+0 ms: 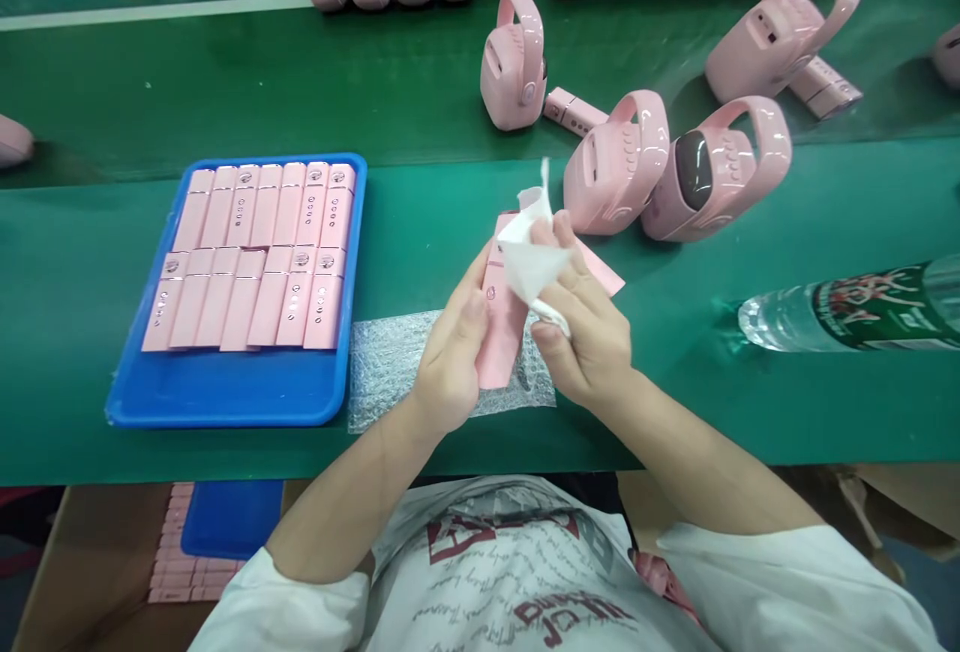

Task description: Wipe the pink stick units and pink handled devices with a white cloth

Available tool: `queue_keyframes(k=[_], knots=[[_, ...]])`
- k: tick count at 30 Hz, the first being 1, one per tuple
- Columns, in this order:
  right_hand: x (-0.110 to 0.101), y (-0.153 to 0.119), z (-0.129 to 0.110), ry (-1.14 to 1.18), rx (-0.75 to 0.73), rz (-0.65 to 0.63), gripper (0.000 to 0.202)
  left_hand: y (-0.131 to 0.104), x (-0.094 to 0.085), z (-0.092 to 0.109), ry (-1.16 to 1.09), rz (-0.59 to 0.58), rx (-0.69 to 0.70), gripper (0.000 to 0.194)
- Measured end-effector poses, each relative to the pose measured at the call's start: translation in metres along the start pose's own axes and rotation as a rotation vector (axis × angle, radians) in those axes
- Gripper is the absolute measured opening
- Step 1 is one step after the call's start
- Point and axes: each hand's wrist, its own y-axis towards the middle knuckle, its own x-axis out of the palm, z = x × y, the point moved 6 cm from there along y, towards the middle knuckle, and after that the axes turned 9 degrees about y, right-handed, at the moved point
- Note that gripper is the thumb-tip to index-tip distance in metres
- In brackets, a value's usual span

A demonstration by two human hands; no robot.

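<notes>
1 pink bar [500,344] sits gripped in the left hand [452,352]; the right hand [587,327] holds a white tissue [531,260] against it.

The white wipe [531,262] and right hand [589,332] partly hid the pink bar-shaped piece [499,347], while the right edge cropped the plastic bottle [862,310].

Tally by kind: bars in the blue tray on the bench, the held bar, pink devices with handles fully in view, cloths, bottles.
Pink bars in the blue tray: 14
Pink bar in the left hand: 1
Pink devices with handles fully in view: 4
White cloth: 1
Bottle: 1
Total: 21
</notes>
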Motion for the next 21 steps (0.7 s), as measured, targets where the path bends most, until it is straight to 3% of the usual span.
queue_keyframes(k=[4, 6, 8, 13, 16, 18, 21], knots=[[0.019, -0.003, -0.02, 0.084, -0.201, -0.188, 0.032, 0.005, -0.001, 0.005, -0.097, 0.032, -0.016, 0.076], [0.018, -0.007, -0.028, 0.218, -0.233, -0.208, 0.029, 0.005, -0.006, 0.009, -0.125, 0.09, -0.031, 0.079], [0.003, -0.008, -0.023, 0.365, -0.136, -0.087, 0.027, 0.005, -0.01, 0.014, -0.131, 0.132, 0.014, 0.078], [-0.05, -0.01, 0.037, 0.464, 0.329, 0.517, 0.021, 0.005, -0.009, 0.013, -0.034, 0.013, 0.075, 0.06], [-0.059, -0.014, 0.063, 0.535, 0.508, 0.772, 0.018, 0.004, -0.008, 0.011, -0.002, -0.03, 0.086, 0.045], [-0.052, -0.012, 0.066, 0.562, 0.581, 0.755, 0.02, 0.003, -0.006, 0.009, 0.017, -0.066, 0.08, 0.038], [-0.027, -0.006, 0.055, 0.645, 0.67, 0.422, 0.035, 0.002, 0.001, 0.005, 0.061, -0.14, 0.026, 0.038]])
